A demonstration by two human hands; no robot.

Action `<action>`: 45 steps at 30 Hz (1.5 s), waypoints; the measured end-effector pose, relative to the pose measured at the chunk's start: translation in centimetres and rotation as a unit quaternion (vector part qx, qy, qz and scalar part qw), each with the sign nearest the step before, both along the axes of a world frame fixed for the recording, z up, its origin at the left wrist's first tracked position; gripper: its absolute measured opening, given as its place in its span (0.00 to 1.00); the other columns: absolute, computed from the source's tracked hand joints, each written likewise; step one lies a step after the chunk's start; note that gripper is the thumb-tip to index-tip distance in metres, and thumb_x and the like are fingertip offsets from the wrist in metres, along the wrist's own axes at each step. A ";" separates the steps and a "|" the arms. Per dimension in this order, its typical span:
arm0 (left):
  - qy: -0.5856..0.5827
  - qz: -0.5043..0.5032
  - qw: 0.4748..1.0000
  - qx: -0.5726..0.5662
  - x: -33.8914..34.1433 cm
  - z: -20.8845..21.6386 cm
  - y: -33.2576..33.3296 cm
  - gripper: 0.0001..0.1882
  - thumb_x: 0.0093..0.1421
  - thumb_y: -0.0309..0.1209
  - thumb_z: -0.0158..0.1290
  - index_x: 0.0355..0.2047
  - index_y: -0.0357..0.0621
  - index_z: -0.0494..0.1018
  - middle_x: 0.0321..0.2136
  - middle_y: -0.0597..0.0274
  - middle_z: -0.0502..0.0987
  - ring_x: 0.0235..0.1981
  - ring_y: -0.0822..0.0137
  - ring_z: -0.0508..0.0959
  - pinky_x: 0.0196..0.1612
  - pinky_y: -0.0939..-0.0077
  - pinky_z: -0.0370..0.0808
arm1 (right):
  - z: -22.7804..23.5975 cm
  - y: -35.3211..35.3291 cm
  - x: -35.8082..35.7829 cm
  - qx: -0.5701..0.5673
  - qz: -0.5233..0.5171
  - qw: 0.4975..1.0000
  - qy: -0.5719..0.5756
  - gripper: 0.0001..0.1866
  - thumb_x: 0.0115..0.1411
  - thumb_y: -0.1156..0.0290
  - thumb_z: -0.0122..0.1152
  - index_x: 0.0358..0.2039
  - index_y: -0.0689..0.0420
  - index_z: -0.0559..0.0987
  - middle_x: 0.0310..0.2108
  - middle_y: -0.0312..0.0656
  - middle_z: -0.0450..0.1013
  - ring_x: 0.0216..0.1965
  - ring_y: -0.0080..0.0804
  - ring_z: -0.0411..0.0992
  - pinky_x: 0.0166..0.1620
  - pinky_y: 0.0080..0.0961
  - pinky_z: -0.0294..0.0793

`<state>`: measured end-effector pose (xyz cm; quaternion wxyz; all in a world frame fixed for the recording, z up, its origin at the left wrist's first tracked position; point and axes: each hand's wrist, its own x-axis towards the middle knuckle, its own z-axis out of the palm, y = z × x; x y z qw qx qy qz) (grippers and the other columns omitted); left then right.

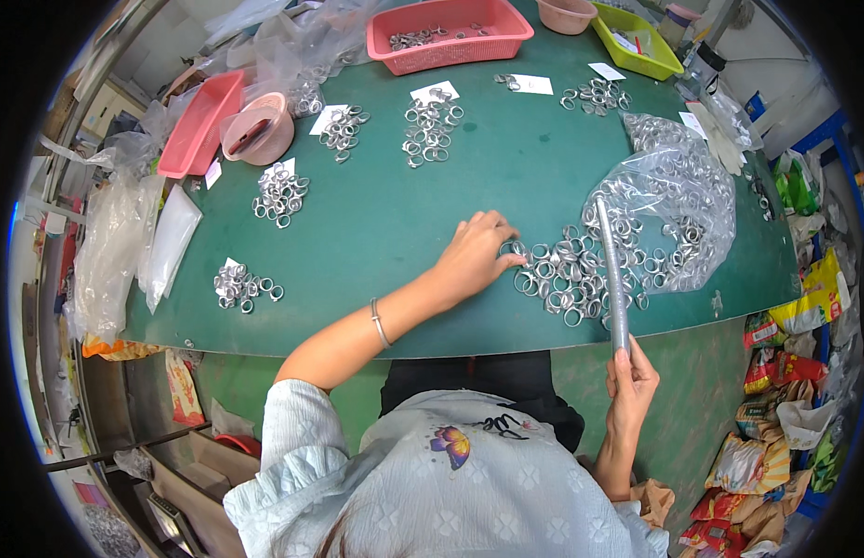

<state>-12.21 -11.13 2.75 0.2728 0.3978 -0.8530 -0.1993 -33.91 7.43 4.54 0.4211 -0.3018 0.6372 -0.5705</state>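
Note:
My right hand [627,386] grips the thick end of a tapered grey metal ring mandrel [611,265], which points away from me over the pile. The mandrel covers part of a loose heap of silver-coloured rings [570,270] on the green table. At the heap's left edge, my left hand [477,253] has thumb and fingers curled around one ring [512,248]. Touching the heap on the right is a clear plastic bag [702,205], lying on its side with many more rings inside and at its mouth.
Small ring piles with white paper slips lie around the green table [376,242], including a near-left pile [241,286] and a far-middle pile [432,128]. Pink baskets [451,51], a pink bowl [272,130] and a yellow-green basket [641,58] line the back. Plastic bags [116,232] crowd the left edge.

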 end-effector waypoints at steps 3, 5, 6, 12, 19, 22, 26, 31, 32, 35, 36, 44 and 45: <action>0.070 0.003 0.993 0.092 -0.2 -0.6 -0.1 0.12 0.48 0.29 0.59 0.33 0.37 0.74 0.32 0.53 0.74 0.38 0.54 0.73 0.41 0.66 0.70 | -0.1 -0.2 0.1 -0.009 0.016 1.000 -0.004 0.22 0.58 0.68 0.56 0.50 0.66 0.70 0.16 0.27 0.57 0.15 0.10 0.51 0.15 0.10 0.46; 0.086 -0.008 0.986 0.141 -0.3 -0.5 0.0 0.10 0.48 0.28 0.58 0.31 0.38 0.74 0.32 0.54 0.74 0.37 0.55 0.72 0.41 0.65 0.67 | -0.2 -0.2 0.3 -0.010 0.013 1.000 -0.007 0.22 0.58 0.68 0.56 0.50 0.66 0.70 0.16 0.27 0.57 0.14 0.10 0.51 0.15 0.10 0.45; 0.095 -0.015 0.982 0.165 -0.4 -0.4 0.1 0.09 0.48 0.28 0.58 0.30 0.39 0.74 0.32 0.55 0.74 0.37 0.56 0.71 0.41 0.64 0.66 | -0.2 -0.2 0.3 -0.011 0.010 1.000 -0.008 0.22 0.58 0.68 0.56 0.50 0.66 0.70 0.16 0.27 0.57 0.14 0.10 0.51 0.15 0.10 0.45; 0.095 0.014 0.985 0.145 -0.3 -0.2 0.4 0.05 0.49 0.22 0.56 0.28 0.35 0.75 0.34 0.55 0.75 0.32 0.57 0.75 0.38 0.69 0.71 | -0.2 -0.1 0.5 -0.021 -0.004 0.999 -0.030 0.19 0.58 0.71 0.56 0.49 0.65 0.71 0.17 0.25 0.61 0.14 0.08 0.52 0.16 0.08 0.45; 0.193 0.024 0.979 0.062 -0.5 0.5 0.6 0.06 0.52 0.22 0.55 0.31 0.32 0.74 0.34 0.54 0.77 0.35 0.60 0.78 0.38 0.73 0.74 | -0.2 0.0 0.5 -0.014 0.000 0.999 -0.032 0.19 0.58 0.71 0.56 0.48 0.66 0.72 0.17 0.26 0.62 0.14 0.08 0.52 0.16 0.08 0.46; 0.321 0.034 0.884 0.337 -0.1 2.4 1.3 0.08 0.56 0.24 0.53 0.33 0.30 0.72 0.34 0.52 0.78 0.35 0.65 0.78 0.37 0.75 0.74 | 0.1 0.4 0.7 -0.009 0.015 1.000 -0.011 0.18 0.57 0.71 0.57 0.47 0.66 0.72 0.18 0.26 0.62 0.15 0.08 0.54 0.18 0.09 0.47; 0.388 0.035 0.815 0.429 0.9 4.6 2.4 0.09 0.58 0.26 0.52 0.34 0.30 0.72 0.33 0.52 0.78 0.32 0.69 0.78 0.34 0.81 0.72 | 0.6 1.0 0.8 -0.019 0.074 0.995 0.067 0.17 0.55 0.72 0.59 0.43 0.67 0.75 0.20 0.29 0.66 0.19 0.10 0.58 0.21 0.10 0.52; 0.458 0.055 0.798 0.388 1.5 5.0 4.4 0.11 0.58 0.27 0.52 0.38 0.31 0.73 0.34 0.53 0.78 0.33 0.72 0.77 0.31 0.84 0.70 | 2.2 0.9 1.6 -0.063 0.136 0.970 0.192 0.15 0.50 0.77 0.62 0.40 0.68 0.76 0.22 0.34 0.70 0.22 0.14 0.62 0.26 0.12 0.61; 0.471 0.053 0.794 0.381 1.5 5.0 4.7 0.12 0.58 0.27 0.52 0.39 0.30 0.72 0.35 0.52 0.78 0.33 0.73 0.77 0.31 0.84 0.70 | 2.4 0.8 1.8 -0.063 0.139 0.968 0.201 0.16 0.50 0.77 0.62 0.40 0.68 0.76 0.22 0.35 0.70 0.22 0.15 0.62 0.26 0.12 0.62; 0.497 0.047 0.790 0.357 1.6 5.4 5.7 0.13 0.59 0.26 0.50 0.43 0.30 0.71 0.39 0.51 0.76 0.36 0.73 0.76 0.33 0.82 0.71 | 3.1 0.9 2.0 -0.067 0.142 0.961 0.227 0.16 0.49 0.79 0.62 0.39 0.68 0.76 0.23 0.37 0.71 0.23 0.16 0.64 0.27 0.13 0.63; 0.503 0.045 0.790 0.348 1.6 5.6 6.1 0.14 0.59 0.26 0.49 0.44 0.30 0.71 0.41 0.51 0.76 0.38 0.73 0.75 0.35 0.82 0.72 | 3.1 0.9 1.9 -0.070 0.141 0.960 0.233 0.16 0.48 0.79 0.62 0.39 0.68 0.76 0.23 0.38 0.72 0.23 0.16 0.65 0.28 0.13 0.64; 0.555 -0.022 0.716 0.424 2.8 6.0 6.8 0.16 0.60 0.26 0.49 0.46 0.28 0.68 0.43 0.48 0.74 0.44 0.66 0.74 0.48 0.73 0.72 | 4.1 1.3 1.9 -0.110 0.146 0.942 0.283 0.16 0.46 0.80 0.63 0.39 0.68 0.76 0.24 0.43 0.74 0.24 0.21 0.68 0.28 0.17 0.67; 0.568 -0.050 0.685 0.454 3.1 5.8 6.7 0.16 0.60 0.26 0.49 0.47 0.28 0.68 0.43 0.48 0.74 0.44 0.66 0.74 0.47 0.72 0.73 | 4.3 1.3 1.9 -0.116 0.147 0.938 0.292 0.17 0.46 0.80 0.63 0.39 0.68 0.76 0.24 0.44 0.74 0.23 0.21 0.68 0.28 0.17 0.67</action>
